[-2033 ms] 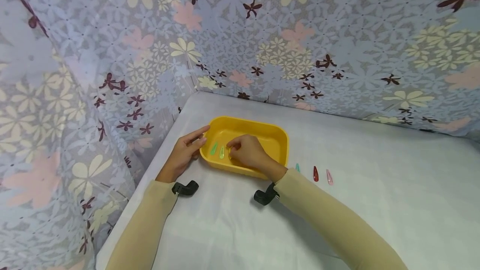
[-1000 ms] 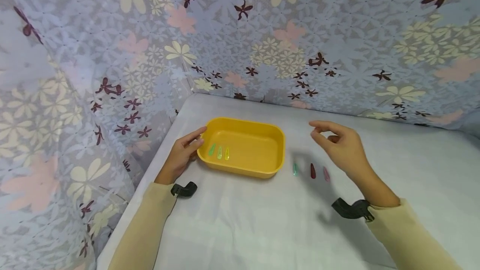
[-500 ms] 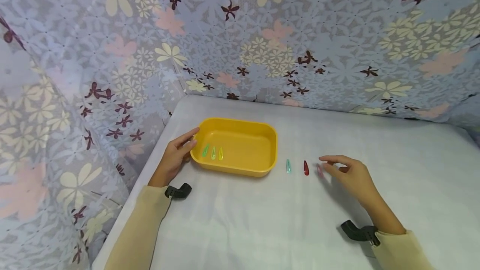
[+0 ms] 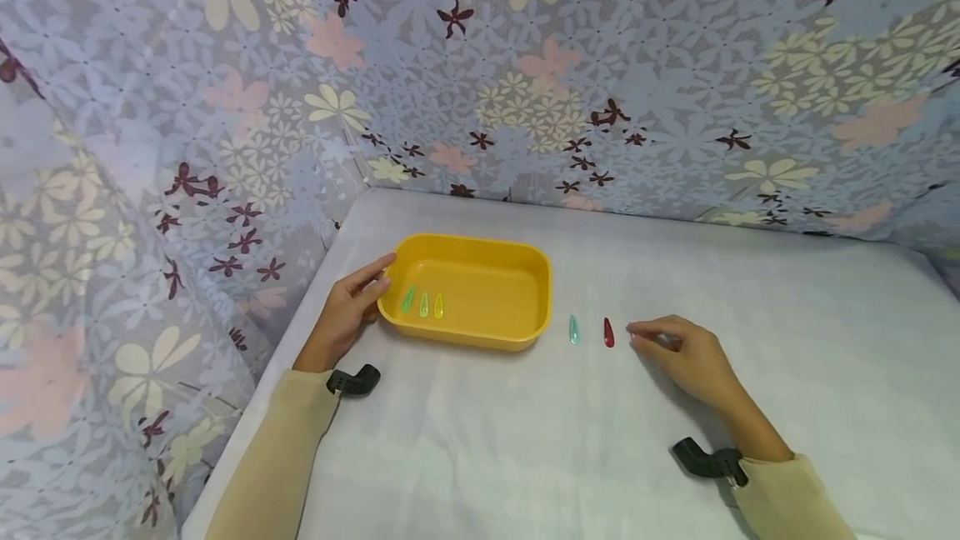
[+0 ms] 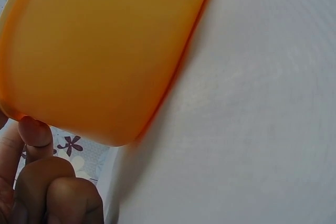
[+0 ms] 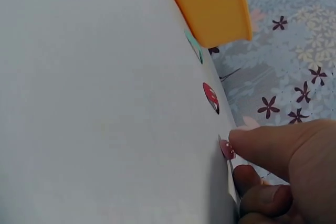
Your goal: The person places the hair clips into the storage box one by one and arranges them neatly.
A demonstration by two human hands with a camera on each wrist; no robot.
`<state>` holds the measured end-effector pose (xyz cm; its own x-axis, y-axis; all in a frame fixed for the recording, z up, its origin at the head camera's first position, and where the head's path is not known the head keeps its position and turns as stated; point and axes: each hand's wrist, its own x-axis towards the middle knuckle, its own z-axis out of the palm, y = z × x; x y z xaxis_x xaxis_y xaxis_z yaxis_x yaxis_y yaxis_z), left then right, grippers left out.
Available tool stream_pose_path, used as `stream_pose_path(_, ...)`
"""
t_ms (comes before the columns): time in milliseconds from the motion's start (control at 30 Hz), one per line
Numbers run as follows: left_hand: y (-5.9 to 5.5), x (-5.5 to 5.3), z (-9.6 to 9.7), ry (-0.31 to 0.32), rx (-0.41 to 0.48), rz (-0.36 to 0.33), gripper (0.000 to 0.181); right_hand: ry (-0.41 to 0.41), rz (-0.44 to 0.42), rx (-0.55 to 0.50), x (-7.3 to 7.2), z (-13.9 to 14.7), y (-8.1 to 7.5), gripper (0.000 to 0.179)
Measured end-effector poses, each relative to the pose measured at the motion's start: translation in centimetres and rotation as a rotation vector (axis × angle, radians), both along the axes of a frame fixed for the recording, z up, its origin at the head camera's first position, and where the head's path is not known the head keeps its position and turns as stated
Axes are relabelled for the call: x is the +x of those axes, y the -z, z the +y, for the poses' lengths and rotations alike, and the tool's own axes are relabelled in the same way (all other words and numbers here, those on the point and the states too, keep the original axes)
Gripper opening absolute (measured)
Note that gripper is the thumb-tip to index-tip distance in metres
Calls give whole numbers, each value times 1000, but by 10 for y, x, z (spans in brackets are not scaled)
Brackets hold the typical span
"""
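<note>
A yellow plastic tray [image 4: 495,294] stands on the white cloth. My left hand [image 4: 347,311] holds its left end by the rim, thumb and forefinger at the edge. Three snap hair clips lie inside near that end: green [image 4: 408,299], pale green [image 4: 423,304] and yellow [image 4: 438,305]. Right of the tray, a teal hair clip [image 4: 573,329] and a red hair clip [image 4: 608,332] lie on the cloth. Beyond the red one, my right hand [image 4: 690,357] pinches a pink hair clip [image 6: 227,149], low over the cloth; fingers mostly cover it in the head view.
White cloth [image 4: 465,440] covers the table. Flowered fabric [image 4: 637,65] hangs along the back and the left side. A black wrist mount [image 4: 708,461] sits on the right wrist, and another wrist mount [image 4: 354,380] on the left.
My right hand left the tray, where the yellow clip now lies. It swung right, came down to the pink clip and took hold of it. The left hand stayed at the rim.
</note>
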<state>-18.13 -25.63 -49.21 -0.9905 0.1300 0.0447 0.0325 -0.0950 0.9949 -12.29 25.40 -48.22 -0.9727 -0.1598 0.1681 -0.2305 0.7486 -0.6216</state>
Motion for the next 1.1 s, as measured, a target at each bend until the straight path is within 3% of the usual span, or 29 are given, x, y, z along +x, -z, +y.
stream_pose_path(200,0,-2,-1,15,16,35,48,6,63,22,-2,-4,1,19)
stream_pose_path(533,0,0,0,10,10,13,49,28,60,35,-2,-7,0,20)
stream_pose_path(867,0,1,2,2,10,-3,50,58,-84,-40,0,-1,-1,27)
stream_pose_path(1100,2,1,3,12,32,22,49,84,-162,-105,-2,3,0,37)
